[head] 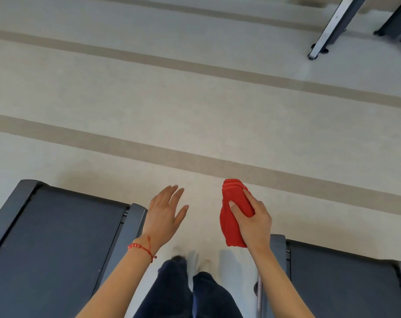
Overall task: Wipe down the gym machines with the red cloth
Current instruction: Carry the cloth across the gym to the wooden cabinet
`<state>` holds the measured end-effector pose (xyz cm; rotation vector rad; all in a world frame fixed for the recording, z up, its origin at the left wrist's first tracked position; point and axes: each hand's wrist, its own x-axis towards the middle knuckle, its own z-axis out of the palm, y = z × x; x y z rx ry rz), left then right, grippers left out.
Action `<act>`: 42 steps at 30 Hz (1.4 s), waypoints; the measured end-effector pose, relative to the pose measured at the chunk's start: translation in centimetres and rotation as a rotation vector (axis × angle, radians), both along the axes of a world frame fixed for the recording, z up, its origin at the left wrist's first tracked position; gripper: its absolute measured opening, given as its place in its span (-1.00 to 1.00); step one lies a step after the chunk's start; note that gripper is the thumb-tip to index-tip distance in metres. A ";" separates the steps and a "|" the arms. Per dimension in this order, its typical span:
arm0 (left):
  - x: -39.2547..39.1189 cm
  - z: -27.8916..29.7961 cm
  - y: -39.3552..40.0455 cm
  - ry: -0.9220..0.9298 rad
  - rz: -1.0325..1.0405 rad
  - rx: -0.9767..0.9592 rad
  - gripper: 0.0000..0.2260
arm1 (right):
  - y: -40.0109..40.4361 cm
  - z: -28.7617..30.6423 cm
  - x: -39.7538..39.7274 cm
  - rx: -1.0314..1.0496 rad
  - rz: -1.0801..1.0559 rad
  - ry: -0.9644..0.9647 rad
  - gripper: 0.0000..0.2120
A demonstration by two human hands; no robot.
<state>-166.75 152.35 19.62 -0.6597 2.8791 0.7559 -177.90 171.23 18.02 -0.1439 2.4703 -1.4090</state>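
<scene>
My right hand (252, 221) grips a folded red cloth (231, 216), held in the air above the floor between two treadmills. My left hand (164, 214) hangs open beside it with fingers spread, holding nothing; a red beaded bracelet circles its wrist. The rear end of a dark grey treadmill (52, 237) lies at the lower left, its side rail just left of my left wrist. A second treadmill (346, 278) lies at the lower right, under my right forearm. Neither hand touches a machine.
I stand in the narrow gap between the two treadmills, my dark trousers (185, 292) and white shoes below. Pale floor with grey-brown stripes (195, 157) stretches ahead. A silver-and-black machine frame (330, 28) and another dark base (399, 21) stand at the far right.
</scene>
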 end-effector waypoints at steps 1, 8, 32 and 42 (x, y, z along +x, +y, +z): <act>-1.0 -0.1 -0.8 0.001 0.007 -0.001 -0.25 | -0.8 -0.1 -1.2 -0.004 0.004 -0.003 -0.51; -9.0 -1.3 -9.1 0.027 0.051 -0.014 -0.33 | -9.4 -0.8 -9.9 -0.022 0.032 0.000 -0.51; -35.0 -0.1 -32.3 0.075 0.368 -0.035 -0.59 | -37.6 0.5 -40.2 -0.062 0.306 0.049 -0.50; -40.4 0.5 -36.2 0.091 0.615 -0.040 -0.59 | -47.0 0.8 -49.4 -0.036 0.564 0.078 -0.50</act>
